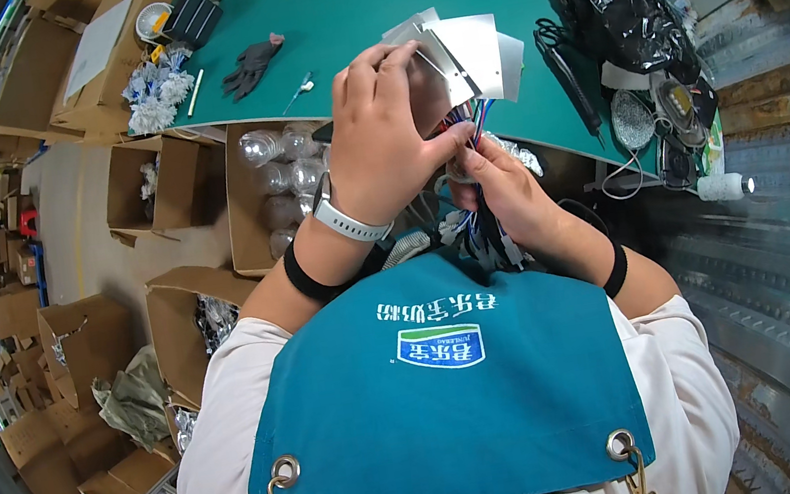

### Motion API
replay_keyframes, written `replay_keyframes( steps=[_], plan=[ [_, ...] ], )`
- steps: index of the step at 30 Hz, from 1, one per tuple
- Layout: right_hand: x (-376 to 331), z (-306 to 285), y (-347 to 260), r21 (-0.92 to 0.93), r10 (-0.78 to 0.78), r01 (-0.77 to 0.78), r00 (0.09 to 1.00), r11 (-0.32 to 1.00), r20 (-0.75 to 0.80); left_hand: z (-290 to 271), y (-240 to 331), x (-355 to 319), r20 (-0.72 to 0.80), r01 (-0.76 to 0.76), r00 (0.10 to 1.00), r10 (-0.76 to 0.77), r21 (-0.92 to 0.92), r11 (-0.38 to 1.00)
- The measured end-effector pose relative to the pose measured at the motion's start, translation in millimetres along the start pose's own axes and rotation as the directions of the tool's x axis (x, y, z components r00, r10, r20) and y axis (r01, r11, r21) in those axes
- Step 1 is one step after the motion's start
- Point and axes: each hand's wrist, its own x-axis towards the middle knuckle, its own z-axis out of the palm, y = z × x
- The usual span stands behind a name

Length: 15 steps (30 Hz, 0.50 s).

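Observation:
In front of my chest, several thin silver metal plates [477,51] are fanned out above a bundle of coloured wires [481,122]. My left hand [382,117] curls around the plates from the left, its fingertips on their upper edge. Its thumb reaches across to the wires just below them. From the right, my right hand [509,193] is closed around the wire bundle, its thumb close to the left one. The loose lower wires, with white connector ends [485,242], hang under my hands over the apron [451,431]. My palms hide part of the bundle.
On the green table [342,12] lie a grey glove [251,67], a black plastic bag [614,9] and a black-handled corded tool [569,86]. An open carton [242,203] of clear plastic domes [289,176] stands left of my arms. More cartons [90,340] crowd the left floor.

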Motion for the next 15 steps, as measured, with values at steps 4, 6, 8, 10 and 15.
replay_keyframes(
  steps=[4,6,8,10,15],
  plan=[
    [-5,-1,6,-0.014,-0.009,0.01,0.999,1.0,0.051,1,0,-12,-0.039,0.039,0.998,-0.043,-0.084,0.996],
    [-6,2,7,-0.049,-0.023,0.025,0.999,0.998,0.049,3,-6,-17,-0.099,-0.005,0.995,-0.009,-0.141,0.99],
    [-7,5,6,-0.042,-0.036,0.039,0.997,0.998,0.062,6,-10,-20,-0.103,0.021,0.994,-0.042,-0.202,0.979],
    [-9,7,5,-0.072,-0.009,0.013,0.998,0.997,0.062,5,-9,-24,-0.106,0.045,0.992,-0.075,-0.26,0.965],
    [-8,7,3,-0.107,-0.012,0.022,0.996,0.994,0.093,-4,-3,-30,-0.16,0.146,0.968,-0.192,-0.26,0.955]
  ],
)
